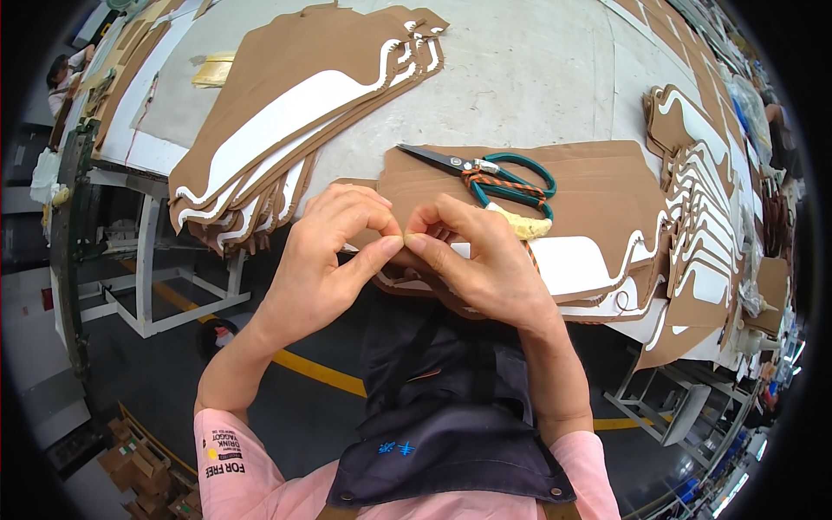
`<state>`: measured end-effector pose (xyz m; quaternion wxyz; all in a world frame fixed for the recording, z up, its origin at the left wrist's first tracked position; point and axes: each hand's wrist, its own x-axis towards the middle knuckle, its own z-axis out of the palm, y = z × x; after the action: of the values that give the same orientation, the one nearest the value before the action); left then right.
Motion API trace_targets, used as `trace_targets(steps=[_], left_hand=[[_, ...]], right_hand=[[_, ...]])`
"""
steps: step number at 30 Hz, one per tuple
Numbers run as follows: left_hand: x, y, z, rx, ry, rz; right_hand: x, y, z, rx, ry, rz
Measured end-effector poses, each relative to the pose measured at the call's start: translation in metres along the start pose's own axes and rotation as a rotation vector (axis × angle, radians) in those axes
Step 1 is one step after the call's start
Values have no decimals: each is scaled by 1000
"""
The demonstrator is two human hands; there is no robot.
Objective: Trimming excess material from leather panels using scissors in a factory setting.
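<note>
Both my hands meet at the table's front edge, thumbs and index fingertips pinched close together. My left hand (325, 251) and my right hand (485, 260) grip the edge of a brown cut panel (400, 260) of sheet material; the exact spot is partly hidden by my fingers. Beyond my right hand, a pile of brown panels with white backing areas (572, 267) lies on the table. Resting on the pile are scissors (485, 173) with green handles bound in orange-and-black cord. A crumpled pale yellow piece (527, 225) sits between them and my right hand.
A large stack of brown and white panels (286, 130) lies at left, overhanging the edge. More fanned panels (702, 225) lie at right. The grey tabletop (511, 78) stretches behind. A yellow wad (213, 69) sits far left. Cardboard boxes (139, 464) stand on the floor.
</note>
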<state>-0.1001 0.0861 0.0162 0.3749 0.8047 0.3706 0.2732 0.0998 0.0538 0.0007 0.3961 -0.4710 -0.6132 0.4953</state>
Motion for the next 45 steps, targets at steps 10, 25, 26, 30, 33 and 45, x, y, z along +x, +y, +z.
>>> trace_targets(steps=[10,25,26,30,33,45], left_hand=[[-2,-2,-6,-297,-16,-243],[-10,-8,-5,-149,-24,-216],[-9,-7,-3,-119,-8,-139],[-10,7,3,149,16,100],[-18,10,14,247,9,147],[-40,25,34,679,141,228]], right_hand=[[7,-3,-9,119,-18,207],[-2,-1,-24,-491,250,-178],[-5,3,-33,-500,263,-176],[-8,30,-62,-903,207,-240],[3,30,-62,-944,144,-90],[-28,27,-91,-761,508,-347]])
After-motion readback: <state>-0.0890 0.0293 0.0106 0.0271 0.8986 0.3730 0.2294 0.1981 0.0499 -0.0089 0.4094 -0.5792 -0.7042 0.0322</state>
